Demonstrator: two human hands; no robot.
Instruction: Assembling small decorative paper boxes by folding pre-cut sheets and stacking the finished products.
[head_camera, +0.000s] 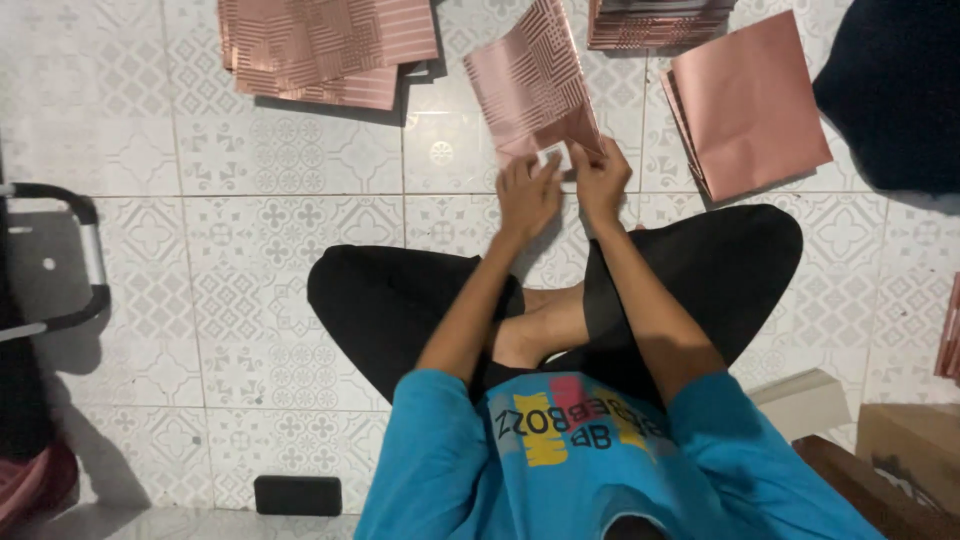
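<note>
While held: rose-gold patterned paper bag (530, 85) lies flat on the tiled floor (300, 150), far of the crossed legs
Left hand (528, 195): fingers pinch its near edge by a small white tag (553, 155)
Right hand (600, 178): fingers pinch the same edge
Handling: likely light, thin, creasable, slick; grip edges
Nearby: bag stacks far left (320, 50), right (750, 105)

Small white label (553, 155) on rose-gold striped bag (528, 85) btwn both hands; brown cardboard box (910, 450) bottom right.
</note>
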